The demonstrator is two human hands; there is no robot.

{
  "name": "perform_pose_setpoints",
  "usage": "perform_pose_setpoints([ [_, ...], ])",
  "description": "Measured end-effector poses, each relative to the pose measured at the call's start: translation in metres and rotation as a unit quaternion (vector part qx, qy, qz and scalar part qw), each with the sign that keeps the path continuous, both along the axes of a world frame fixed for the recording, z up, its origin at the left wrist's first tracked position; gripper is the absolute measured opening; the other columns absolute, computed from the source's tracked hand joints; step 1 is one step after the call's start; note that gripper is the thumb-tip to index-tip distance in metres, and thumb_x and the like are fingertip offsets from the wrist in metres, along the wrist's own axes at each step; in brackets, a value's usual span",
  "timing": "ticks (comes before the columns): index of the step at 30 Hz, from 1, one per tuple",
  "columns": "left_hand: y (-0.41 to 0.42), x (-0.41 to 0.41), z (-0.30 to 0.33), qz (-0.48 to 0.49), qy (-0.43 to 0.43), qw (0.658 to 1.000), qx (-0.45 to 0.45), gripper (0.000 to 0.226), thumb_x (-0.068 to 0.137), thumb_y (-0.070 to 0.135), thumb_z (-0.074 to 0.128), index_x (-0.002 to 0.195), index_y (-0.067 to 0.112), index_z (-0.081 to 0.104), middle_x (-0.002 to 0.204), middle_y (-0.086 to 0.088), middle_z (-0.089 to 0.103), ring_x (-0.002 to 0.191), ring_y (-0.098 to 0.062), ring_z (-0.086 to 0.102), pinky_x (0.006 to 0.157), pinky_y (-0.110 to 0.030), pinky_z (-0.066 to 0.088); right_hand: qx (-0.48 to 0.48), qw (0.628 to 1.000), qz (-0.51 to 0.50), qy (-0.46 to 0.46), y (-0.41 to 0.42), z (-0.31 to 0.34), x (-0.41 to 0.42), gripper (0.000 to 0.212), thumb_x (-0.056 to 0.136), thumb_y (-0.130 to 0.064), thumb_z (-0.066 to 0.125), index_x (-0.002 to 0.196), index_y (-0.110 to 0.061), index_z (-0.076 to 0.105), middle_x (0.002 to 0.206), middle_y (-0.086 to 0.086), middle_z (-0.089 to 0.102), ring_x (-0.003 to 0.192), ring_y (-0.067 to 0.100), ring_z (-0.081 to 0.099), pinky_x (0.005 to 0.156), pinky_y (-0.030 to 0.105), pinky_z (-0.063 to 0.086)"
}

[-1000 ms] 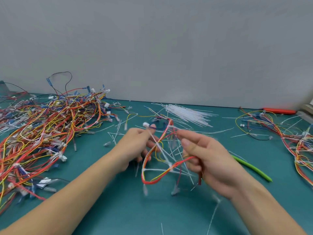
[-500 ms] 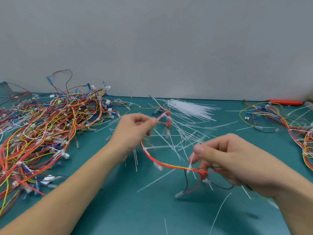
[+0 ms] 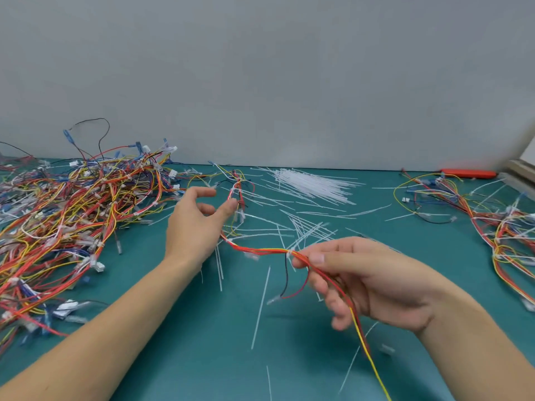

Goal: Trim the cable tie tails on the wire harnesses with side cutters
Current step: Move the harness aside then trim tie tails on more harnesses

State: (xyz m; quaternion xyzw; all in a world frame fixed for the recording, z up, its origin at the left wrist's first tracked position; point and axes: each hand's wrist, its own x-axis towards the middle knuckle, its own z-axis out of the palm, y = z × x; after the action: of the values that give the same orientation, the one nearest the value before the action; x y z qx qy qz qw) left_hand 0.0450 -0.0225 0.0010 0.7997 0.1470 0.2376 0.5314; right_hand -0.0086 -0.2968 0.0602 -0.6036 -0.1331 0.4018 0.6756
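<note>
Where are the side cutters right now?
Only an orange handle, possibly the side cutters, shows in the head view: far right, at the mat's back edge against the wall, behind the right-hand harness pile. Neither hand holds it.

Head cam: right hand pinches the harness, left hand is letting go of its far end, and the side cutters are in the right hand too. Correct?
Not quite. In the head view the right hand holds only the harness; no cutters are in either hand. The rest stands: the right hand pinches the harness, and the left hand is open at its far end, thumb touching the wires.
</note>
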Motion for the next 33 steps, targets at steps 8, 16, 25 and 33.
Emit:
perform_pose_setpoints([
  [8, -0.03, -0.02, 0.018, -0.028, -0.174, 0.975, 0.138, 0.06, 0.094, 0.054, 0.066, 0.048, 0.017, 0.051, 0.044, 0.005, 0.042, 0.044, -0.008, 0.035, 0.05, -0.023, 0.03, 0.065, 0.983, -0.159, 0.066, 0.004, -0.011, 0.012, 0.025, 0.079, -0.02, 0.073, 0.1, -0.01, 0.083, 0.092, 0.008, 0.078, 0.067, 0.013, 0.072, 0.043, 0.02, 0.053],
  [16, -0.058, -0.039, 0.024, -0.368, 0.11, 0.923, 0.03, 0.056, 0.089, 0.07, 0.058, 0.076, 0.019, 0.079, 0.073, -0.004, 0.078, 0.035, -0.024, 0.058, 0.037, -0.014, 0.035, 0.0, 0.988, -0.148, -0.047, 0.005, -0.02, 0.012, 0.032, 0.091, -0.02, 0.072, 0.121, -0.011, 0.073, 0.113, 0.011, 0.078, 0.082, 0.016, 0.073, 0.062, 0.025, 0.057],
  [25, -0.061, -0.034, 0.021, -0.356, 0.29, 0.819, -0.343, 0.024, 0.07, 0.043, 0.081, 0.079, 0.021, 0.084, 0.1, -0.006, 0.079, 0.043, -0.004, 0.049, 0.031, -0.012, 0.032, -0.081, 0.98, -0.105, -0.149, 0.003, -0.017, 0.007, 0.021, 0.103, -0.02, 0.063, 0.122, -0.012, 0.059, 0.115, 0.004, 0.078, 0.097, 0.032, 0.078, 0.073, 0.035, 0.064],
  [33, -0.057, -0.027, 0.013, -0.323, 0.265, 0.798, -0.435, 0.019, 0.07, 0.027, 0.082, 0.079, 0.012, 0.076, 0.097, -0.01, 0.076, 0.052, -0.011, 0.065, 0.035, -0.015, 0.042, -0.273, 0.87, -0.279, -0.301, -0.033, -0.006, 0.022, 0.014, 0.097, -0.029, 0.07, 0.088, -0.023, 0.079, 0.079, -0.002, 0.079, 0.067, 0.01, 0.073, 0.07, 0.036, 0.059],
])
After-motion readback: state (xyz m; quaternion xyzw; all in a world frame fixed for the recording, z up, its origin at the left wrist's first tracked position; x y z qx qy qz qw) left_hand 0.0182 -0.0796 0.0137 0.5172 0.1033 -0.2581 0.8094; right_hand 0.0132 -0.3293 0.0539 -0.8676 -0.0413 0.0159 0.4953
